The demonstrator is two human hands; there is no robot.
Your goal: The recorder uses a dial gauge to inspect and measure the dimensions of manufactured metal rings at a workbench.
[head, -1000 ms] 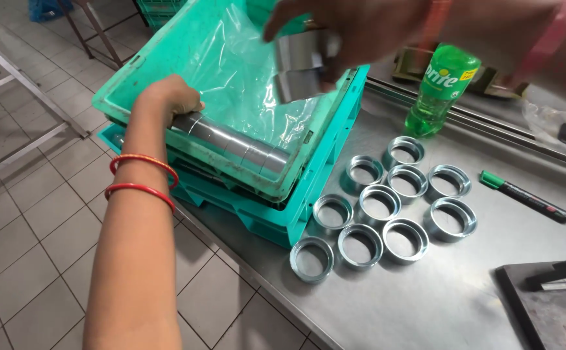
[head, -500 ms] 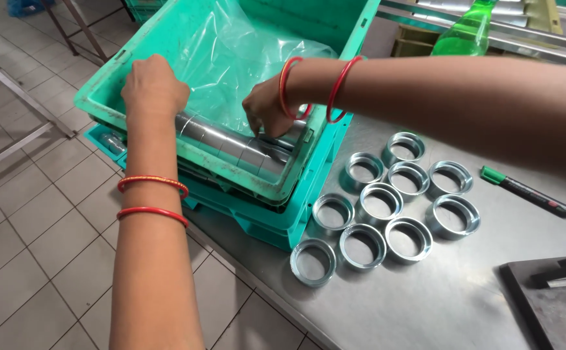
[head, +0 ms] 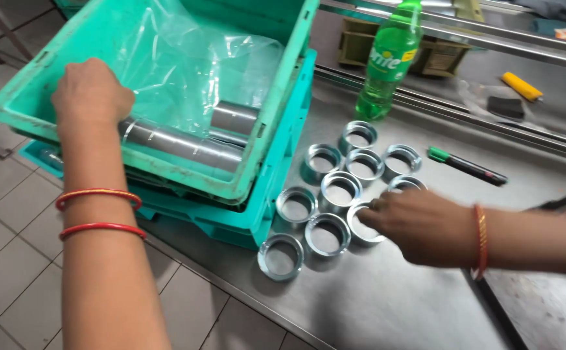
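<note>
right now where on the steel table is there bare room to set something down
Bare steel table lies in front of the right hand, toward the near edge. Another patch sits between the marker and the metal rings. It is crowded where the rings sit beside the green crates.

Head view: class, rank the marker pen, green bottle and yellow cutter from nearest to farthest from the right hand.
From the right hand:
1. Marker pen, just beyond it on the steel table.
2. Green bottle, farther back, by the crate.
3. Yellow cutter, far right, behind the rail.
</note>
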